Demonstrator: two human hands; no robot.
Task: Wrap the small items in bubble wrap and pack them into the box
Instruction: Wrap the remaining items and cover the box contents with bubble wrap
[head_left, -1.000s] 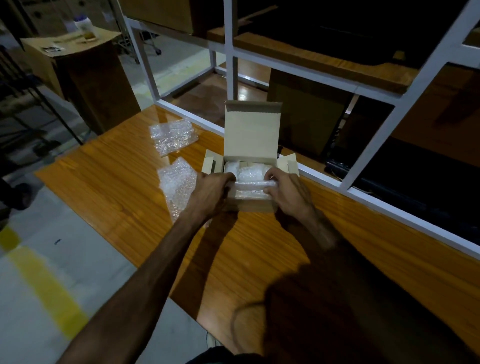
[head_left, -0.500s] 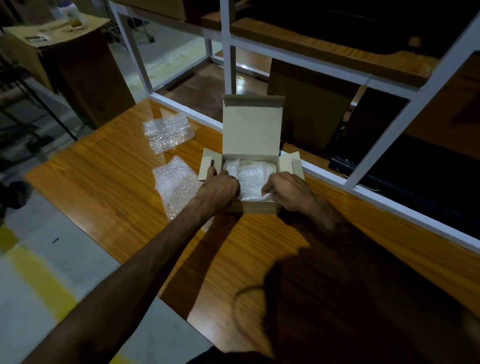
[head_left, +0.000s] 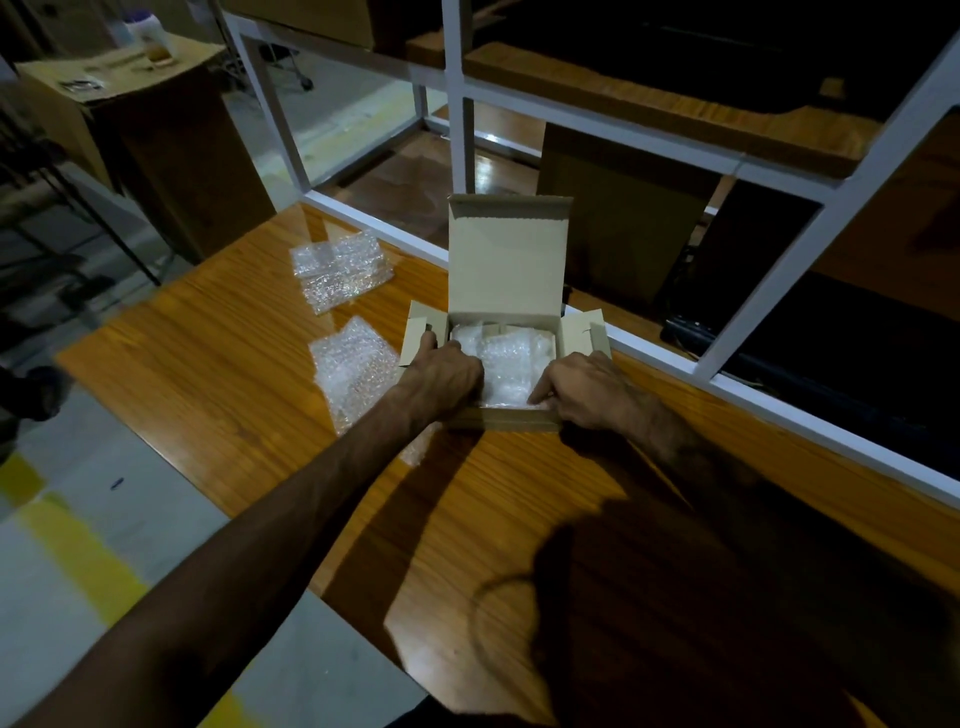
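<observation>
A small cardboard box stands on the wooden table, its lid upright and its side flaps spread. Inside lie bubble-wrapped bundles that fill the box. My left hand rests on the left end of the bundles, with one finger reaching up to the left flap; its other fingertips are hidden. My right hand sits at the near right corner and presses a straight finger on the wrap's near edge. What is inside the wrap cannot be seen.
Two loose bubble wrap sheets lie left of the box, one near and one farther back. A white metal frame runs along the table's far edge. A brown cabinet stands at the far left. The floor drops off at the table's left edge.
The wrapped bundle that both hands held above the box's front now lies down inside it. Both hands have sunk with it and stay at the box.
</observation>
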